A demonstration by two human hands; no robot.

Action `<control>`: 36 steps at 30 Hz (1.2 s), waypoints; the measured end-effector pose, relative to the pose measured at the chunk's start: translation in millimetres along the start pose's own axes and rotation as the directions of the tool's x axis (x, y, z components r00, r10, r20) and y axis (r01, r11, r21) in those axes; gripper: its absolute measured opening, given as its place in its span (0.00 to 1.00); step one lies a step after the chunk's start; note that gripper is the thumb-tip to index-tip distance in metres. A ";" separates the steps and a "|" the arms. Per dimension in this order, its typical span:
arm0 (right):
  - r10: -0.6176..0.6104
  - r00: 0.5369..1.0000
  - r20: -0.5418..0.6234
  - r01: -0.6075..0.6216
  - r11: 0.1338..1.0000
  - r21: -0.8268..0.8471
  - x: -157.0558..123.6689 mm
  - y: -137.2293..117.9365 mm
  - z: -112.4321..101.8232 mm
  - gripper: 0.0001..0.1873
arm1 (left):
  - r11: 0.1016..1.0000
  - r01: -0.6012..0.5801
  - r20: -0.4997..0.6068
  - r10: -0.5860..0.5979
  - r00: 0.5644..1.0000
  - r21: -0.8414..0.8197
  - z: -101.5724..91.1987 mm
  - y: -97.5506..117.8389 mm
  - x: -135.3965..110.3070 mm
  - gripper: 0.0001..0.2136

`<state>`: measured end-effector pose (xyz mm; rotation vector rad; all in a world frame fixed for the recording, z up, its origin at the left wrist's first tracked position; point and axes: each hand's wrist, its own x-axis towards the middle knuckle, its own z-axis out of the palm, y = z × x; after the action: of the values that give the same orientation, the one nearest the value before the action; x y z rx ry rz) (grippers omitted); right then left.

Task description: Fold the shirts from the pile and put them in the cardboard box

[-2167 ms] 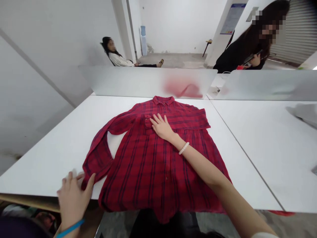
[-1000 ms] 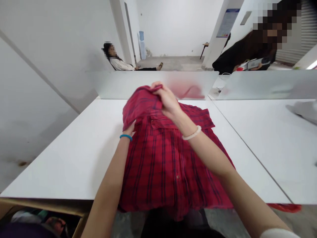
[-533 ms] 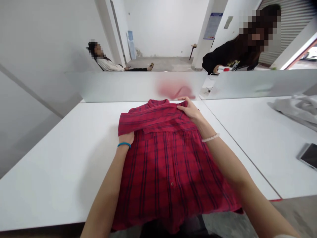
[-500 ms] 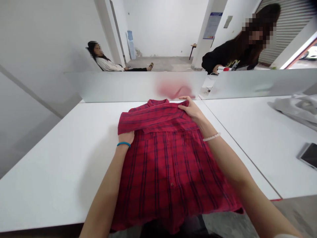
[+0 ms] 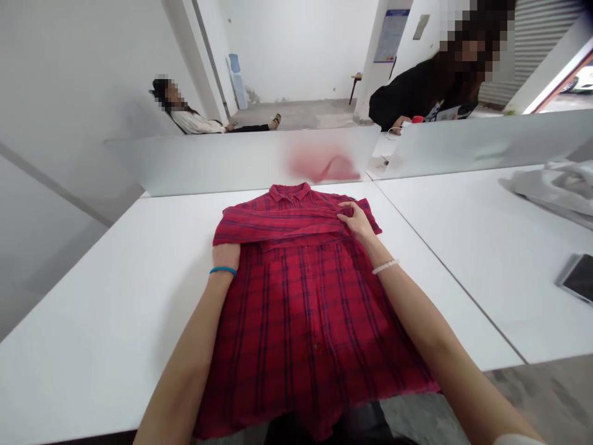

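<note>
A red plaid button-up shirt (image 5: 287,315) lies front side up, its collar (image 5: 290,193) at the far end and its hem hanging over the near table edge. Its left-side sleeve (image 5: 278,225) is folded across the chest. My right hand (image 5: 357,222) pinches that sleeve's end between thumb and fingers, over the right side of the chest. My left hand (image 5: 226,254), with a blue band at the wrist, reaches under the folded sleeve at the left edge; its fingers are hidden by the cloth. The other sleeve (image 5: 370,216) sticks out past my right hand.
The shirt rests on a white table (image 5: 115,296) with a frosted divider (image 5: 222,157) behind it. To the right lie a phone (image 5: 579,277) and a white plastic bag (image 5: 556,191). One person sits beyond the divider at left, another leans at right.
My right hand has drawn the sleeve end down toward me, so the collar shows more fully and the right-side sleeve has come into sight. My left hand stays under the cloth.
</note>
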<state>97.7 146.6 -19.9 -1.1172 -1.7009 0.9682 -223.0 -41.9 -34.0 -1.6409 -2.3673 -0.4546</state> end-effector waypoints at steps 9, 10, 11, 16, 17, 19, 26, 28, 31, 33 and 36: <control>0.024 0.993 -0.120 -0.025 1.000 -0.011 2.1 34.9 9.4 0.14 | 0.974 -0.190 0.169 0.168 0.971 0.124 -35.4 22.7 -42.3 0.16; 0.025 0.991 -0.129 -0.027 1.000 -0.015 2.3 35.5 9.7 0.14 | 0.970 -0.201 0.171 0.177 0.969 0.137 -42.3 26.3 -47.0 0.16; 0.021 0.991 -0.136 -0.024 0.999 -0.024 2.7 35.0 9.8 0.14 | 0.967 -0.206 0.164 0.181 0.970 0.152 -48.7 30.3 -49.4 0.15; -0.062 0.989 -0.137 0.049 0.994 -0.096 6.4 24.3 6.5 0.14 | 0.967 -0.218 0.006 0.219 0.976 0.133 -52.8 51.7 -27.4 0.16; -0.067 0.989 -0.131 0.052 0.992 -0.114 6.4 22.3 5.4 0.14 | 0.972 -0.204 -0.012 0.206 0.978 0.113 -46.1 54.5 -19.8 0.17; -0.048 0.992 -0.117 0.025 0.981 -0.191 4.4 19.0 3.5 0.14 | 0.989 -0.117 0.039 0.114 0.993 0.091 -28.0 56.9 -7.5 0.21; -0.348 0.934 -0.076 0.169 0.620 -0.766 -14.7 -2.7 12.8 0.20 | 0.994 0.041 0.185 -0.059 0.981 0.104 16.0 46.6 -5.5 0.27; -0.413 0.910 0.027 0.271 0.548 -0.792 -18.3 -6.2 21.2 0.22 | 0.994 0.037 0.184 -0.055 0.981 0.100 17.4 45.3 -6.9 0.28; -0.317 0.937 0.149 0.300 0.505 -0.809 -22.0 0.9 31.4 0.27 | 0.995 0.030 0.198 -0.048 0.979 0.090 17.1 44.3 -5.9 0.28; -0.179 0.964 0.197 0.262 0.508 -0.820 -23.3 10.2 33.7 0.30 | 0.994 0.049 0.199 -0.068 0.978 0.099 16.0 40.0 -4.6 0.28; -0.065 0.974 0.218 0.220 0.515 -0.828 -23.2 20.3 32.4 0.32 | 0.978 0.165 0.175 -0.186 0.967 0.128 11.6 22.7 -4.3 0.29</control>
<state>78.4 126.1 -54.7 -1.4787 -2.4666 0.0168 -200.4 -33.8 -43.5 -1.4891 -2.6355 -0.2007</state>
